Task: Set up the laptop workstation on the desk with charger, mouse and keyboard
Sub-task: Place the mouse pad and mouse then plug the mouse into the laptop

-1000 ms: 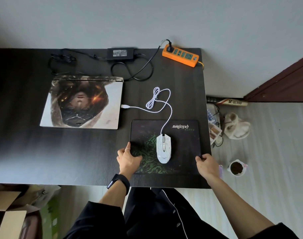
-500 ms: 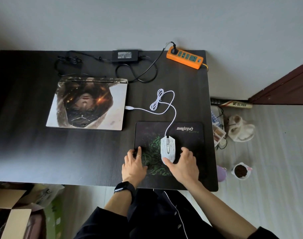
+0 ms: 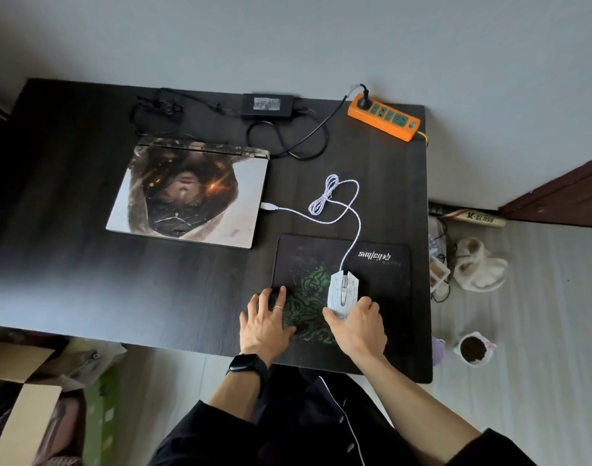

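Both of our hands sit on the mouse pad (image 3: 382, 264) at the desk's near right corner. Our left hand (image 3: 266, 322), with a ring on one finger and a black smartwatch (image 3: 247, 366) on the wrist, lies flat with fingers spread on the pad's left edge, gripping nothing. Our right hand (image 3: 360, 326) is cupped around the rear of the white wired mouse (image 3: 343, 292), thumb on its left side and fingers on its right, so it holds the mouse lightly against the pad.

Going left to right across the dark wooden desk (image 3: 86, 264): the closed laptop (image 3: 190, 196), its lid covered in printed artwork, lies flat left of centre. Behind it a tangle of black cord (image 3: 160, 107) leads to the black charger brick (image 3: 267, 104) at the far edge, whose cable (image 3: 308, 142) loops on the desk and runs to a plug in the orange power strip (image 3: 383, 117) at the far right corner. We cannot tell whether the charger is plugged into the laptop. The mouse's white braided cable (image 3: 335, 200) curls between laptop and pad, its USB plug (image 3: 269, 206) at the laptop's right edge.

Right of the desk, on the floor, stand a small pot of soil (image 3: 473, 349) and a pale slipper (image 3: 478, 269).
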